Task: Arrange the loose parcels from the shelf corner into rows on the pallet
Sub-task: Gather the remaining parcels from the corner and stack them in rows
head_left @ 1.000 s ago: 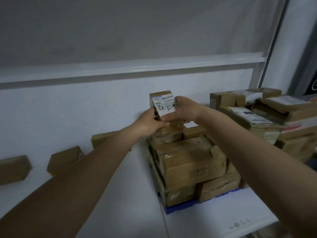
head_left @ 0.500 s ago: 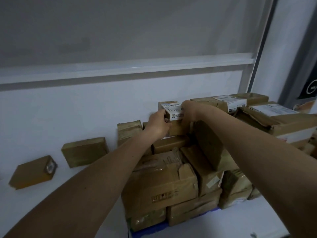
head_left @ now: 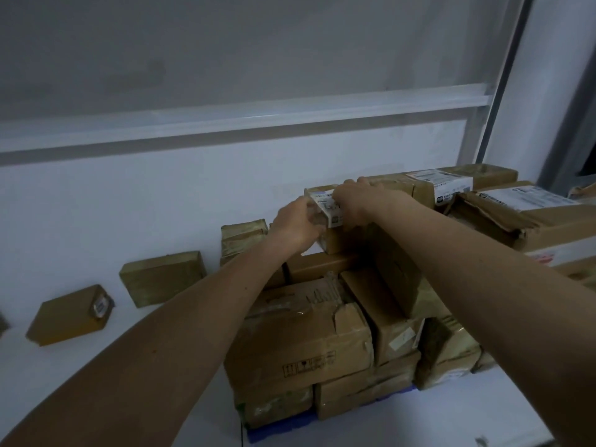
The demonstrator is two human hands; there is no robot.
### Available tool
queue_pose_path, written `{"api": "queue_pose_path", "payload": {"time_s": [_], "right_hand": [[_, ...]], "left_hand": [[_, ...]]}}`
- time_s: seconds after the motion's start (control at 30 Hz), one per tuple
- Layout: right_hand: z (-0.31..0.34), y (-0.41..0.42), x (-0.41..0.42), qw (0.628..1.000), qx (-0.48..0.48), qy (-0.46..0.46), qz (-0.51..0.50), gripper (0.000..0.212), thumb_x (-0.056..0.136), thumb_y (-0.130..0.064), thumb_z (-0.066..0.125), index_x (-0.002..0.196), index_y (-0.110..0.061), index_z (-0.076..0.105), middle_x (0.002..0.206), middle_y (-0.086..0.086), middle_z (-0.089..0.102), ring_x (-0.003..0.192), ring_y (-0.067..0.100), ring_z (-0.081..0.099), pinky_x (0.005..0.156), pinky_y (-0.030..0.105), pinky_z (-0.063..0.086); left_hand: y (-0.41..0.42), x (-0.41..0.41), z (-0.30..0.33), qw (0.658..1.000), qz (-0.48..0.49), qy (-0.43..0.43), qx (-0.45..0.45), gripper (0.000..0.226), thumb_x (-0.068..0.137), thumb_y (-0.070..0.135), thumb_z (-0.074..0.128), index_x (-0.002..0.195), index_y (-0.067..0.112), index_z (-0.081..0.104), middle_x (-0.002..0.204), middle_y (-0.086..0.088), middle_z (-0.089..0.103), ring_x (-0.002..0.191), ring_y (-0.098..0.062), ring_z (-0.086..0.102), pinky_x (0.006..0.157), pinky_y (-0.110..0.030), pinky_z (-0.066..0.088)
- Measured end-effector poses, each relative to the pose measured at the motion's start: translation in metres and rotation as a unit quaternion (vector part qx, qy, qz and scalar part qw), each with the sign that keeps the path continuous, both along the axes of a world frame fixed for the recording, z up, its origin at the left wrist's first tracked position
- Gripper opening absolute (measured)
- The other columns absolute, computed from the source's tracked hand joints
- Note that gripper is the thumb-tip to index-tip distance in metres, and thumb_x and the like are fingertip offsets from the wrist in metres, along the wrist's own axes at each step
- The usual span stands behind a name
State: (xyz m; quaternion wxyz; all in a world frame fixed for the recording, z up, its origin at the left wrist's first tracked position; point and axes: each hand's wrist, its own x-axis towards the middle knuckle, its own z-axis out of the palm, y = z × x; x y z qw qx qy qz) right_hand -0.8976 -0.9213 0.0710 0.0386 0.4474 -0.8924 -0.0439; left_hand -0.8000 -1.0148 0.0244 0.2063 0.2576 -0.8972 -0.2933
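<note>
A small brown parcel with a white label point(head_left: 327, 214) sits at the back of the stack, on top of other boxes. My left hand point(head_left: 298, 222) grips its left side and my right hand point(head_left: 356, 200) holds its top and right side. The stack of taped cardboard boxes point(head_left: 300, 337) stands on a blue pallet point(head_left: 277, 429), of which only the front edge shows. My arms hide part of the stack.
Larger labelled parcels point(head_left: 522, 208) are piled at the right. Three loose brown parcels point(head_left: 163, 277) lie along the white wall at the left, a fourth point(head_left: 243, 238) beside the stack. White floor shows in front of the pallet.
Both hands carried the small labelled parcel down and back onto the top of the stack. The view moved closer and lower, so the stack looks larger.
</note>
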Motion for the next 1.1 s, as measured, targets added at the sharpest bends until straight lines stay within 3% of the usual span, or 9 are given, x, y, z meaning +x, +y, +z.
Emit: {"api": "queue_pose_path", "payload": {"time_s": [0.2,0.37,0.47,0.57,0.67,0.73,0.87,0.97,1.1], "right_hand": [[0.011,-0.032,0.041,0.998,-0.01,0.0,0.062,0.057,0.082,-0.017,0.071,0.132,-0.014,0.046,0.138,0.011,0.039,0.131,0.036,0.03,0.104,0.051,0.032],[0.005,-0.086,0.104,0.986,-0.019,-0.014,0.168,0.055,0.085,-0.025,0.069,0.133,-0.014,0.046,0.138,0.008,0.041,0.129,0.033,0.032,0.102,0.047,0.032],[-0.008,-0.118,0.154,0.974,-0.021,-0.02,0.226,0.052,0.086,-0.028,0.068,0.132,-0.013,0.048,0.135,0.008,0.044,0.127,0.032,0.035,0.1,0.045,0.033],[-0.027,-0.146,0.208,0.962,-0.009,-0.046,0.271,0.052,0.086,-0.033,0.064,0.13,-0.012,0.049,0.132,0.008,0.046,0.126,0.031,0.037,0.102,0.046,0.033],[-0.046,-0.167,0.261,0.949,0.025,-0.081,0.303,0.052,0.084,-0.038,0.064,0.127,-0.014,0.049,0.129,0.008,0.046,0.125,0.031,0.037,0.098,0.044,0.035],[-0.057,-0.179,0.292,0.939,0.048,-0.098,0.327,0.052,0.085,-0.038,0.062,0.13,-0.017,0.049,0.133,0.006,0.046,0.127,0.029,0.038,0.092,0.036,0.035],[-0.077,-0.198,0.35,0.929,0.095,-0.112,0.34,0.061,0.09,-0.039,0.059,0.142,-0.015,0.038,0.146,0.008,0.037,0.135,0.031,0.03,0.108,0.043,0.032],[-0.092,-0.21,0.385,0.927,0.111,-0.12,0.336,0.06,0.092,-0.039,0.057,0.14,-0.007,0.041,0.143,0.011,0.042,0.134,0.029,0.034,0.107,0.036,0.029],[-0.112,-0.227,0.418,0.928,0.13,-0.131,0.324,0.061,0.091,-0.04,0.058,0.139,-0.005,0.042,0.145,0.013,0.037,0.135,0.032,0.03,0.109,0.04,0.028]], "left_hand": [[-0.029,0.054,0.004,0.995,0.062,-0.036,-0.076,0.036,0.089,0.024,0.065,0.124,0.017,0.06,0.127,-0.001,0.059,0.112,-0.017,0.055,0.088,-0.026,0.045],[-0.062,0.129,0.0,0.976,0.137,-0.129,-0.108,0.037,0.09,0.032,0.061,0.124,0.017,0.058,0.135,0.0,0.053,0.121,-0.019,0.05,0.103,-0.035,0.042],[-0.08,0.185,-0.005,0.958,0.168,-0.2,-0.12,0.04,0.093,0.037,0.056,0.125,0.013,0.058,0.135,-0.003,0.053,0.123,-0.021,0.049,0.101,-0.031,0.039],[-0.098,0.245,-0.013,0.937,0.206,-0.262,-0.103,0.045,0.093,0.04,0.055,0.128,0.012,0.056,0.13,-0.006,0.056,0.116,-0.023,0.055,0.086,-0.028,0.042],[-0.115,0.308,-0.027,0.923,0.241,-0.292,-0.075,0.047,0.089,0.046,0.059,0.126,0.017,0.057,0.13,-0.004,0.057,0.118,-0.022,0.053,0.096,-0.027,0.042],[-0.125,0.348,-0.036,0.918,0.26,-0.295,-0.054,0.046,0.088,0.044,0.061,0.126,0.018,0.056,0.134,-0.004,0.054,0.121,-0.022,0.05,0.091,-0.023,0.039],[-0.137,0.421,-0.056,0.905,0.293,-0.309,0.001,0.06,0.089,0.046,0.06,0.139,0.017,0.045,0.145,-0.006,0.043,0.131,-0.022,0.042,0.098,-0.028,0.036],[-0.145,0.465,-0.066,0.896,0.31,-0.319,0.023,0.06,0.09,0.046,0.059,0.139,0.014,0.046,0.145,-0.006,0.042,0.133,-0.022,0.039,0.103,-0.03,0.034],[-0.156,0.51,-0.077,0.895,0.313,-0.314,0.042,0.061,0.09,0.044,0.059,0.14,0.013,0.045,0.145,-0.006,0.042,0.133,-0.022,0.04,0.105,-0.03,0.034]]}}
